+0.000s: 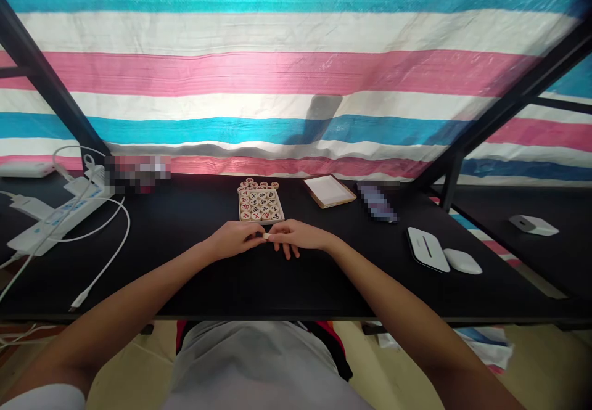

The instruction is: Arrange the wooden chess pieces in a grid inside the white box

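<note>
Between my two hands, just in front of the box, is a small pale round Chinese chess piece [266, 235]. The fingertips of my left hand [235, 238] pinch it from the left. My right hand [298, 236] pinches its other side with thumb and forefinger, the remaining fingers loosely curled below. Beyond the hands sits a shallow white box [283, 214] filled with rows of Chinese chess pieces [263, 202], marked in red or black characters. Several more pieces [250, 183] lie behind the box's far edge.
A box lid [329, 190] lies right of the pieces, near a blurred phone-like object [377, 201]. Farther right are a white flat device [428, 250] and a white mouse [462, 261]. A power strip [60, 216] with white cables [108, 268] occupies the left. Striped sheeting [277, 71] hangs behind the black desk [287, 293].
</note>
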Tool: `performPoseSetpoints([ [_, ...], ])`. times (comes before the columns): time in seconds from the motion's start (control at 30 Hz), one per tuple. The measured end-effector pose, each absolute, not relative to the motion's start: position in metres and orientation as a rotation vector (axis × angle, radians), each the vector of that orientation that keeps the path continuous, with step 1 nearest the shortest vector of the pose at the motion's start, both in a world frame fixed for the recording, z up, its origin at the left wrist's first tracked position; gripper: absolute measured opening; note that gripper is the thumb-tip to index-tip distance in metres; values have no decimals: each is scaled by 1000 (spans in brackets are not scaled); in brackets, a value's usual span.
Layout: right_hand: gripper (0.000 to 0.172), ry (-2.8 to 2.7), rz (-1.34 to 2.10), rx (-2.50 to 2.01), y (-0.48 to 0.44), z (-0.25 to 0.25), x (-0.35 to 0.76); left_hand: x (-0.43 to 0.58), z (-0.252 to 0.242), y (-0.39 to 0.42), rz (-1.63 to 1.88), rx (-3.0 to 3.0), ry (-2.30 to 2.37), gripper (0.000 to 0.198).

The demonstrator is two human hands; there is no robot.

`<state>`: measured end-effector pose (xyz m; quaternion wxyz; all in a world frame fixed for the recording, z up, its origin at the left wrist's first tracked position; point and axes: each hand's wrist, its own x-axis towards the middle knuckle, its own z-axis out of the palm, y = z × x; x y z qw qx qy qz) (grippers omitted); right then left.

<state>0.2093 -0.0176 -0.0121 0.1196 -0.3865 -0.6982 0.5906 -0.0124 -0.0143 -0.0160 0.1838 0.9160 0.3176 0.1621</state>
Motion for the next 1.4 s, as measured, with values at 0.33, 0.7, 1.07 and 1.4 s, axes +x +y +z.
performPoseSetpoints([
  [0.33,26,-2222,1160,-1091,-22,-11,206,-11,-8,-16,515,2127,1028,39],
  [0.7,31,-2292,990,-1057,-21,-13,207,-12,-16,-7,449,1923,942,39],
  [1.07,42,-2078,1613,-1060,-20,-7,207,-16,-15,-15,571,2805,847,31],
  [1.4,35,-2107,1393,-1106,-21,-9,207,-17,-9,-15,533,2654,891,32],
])
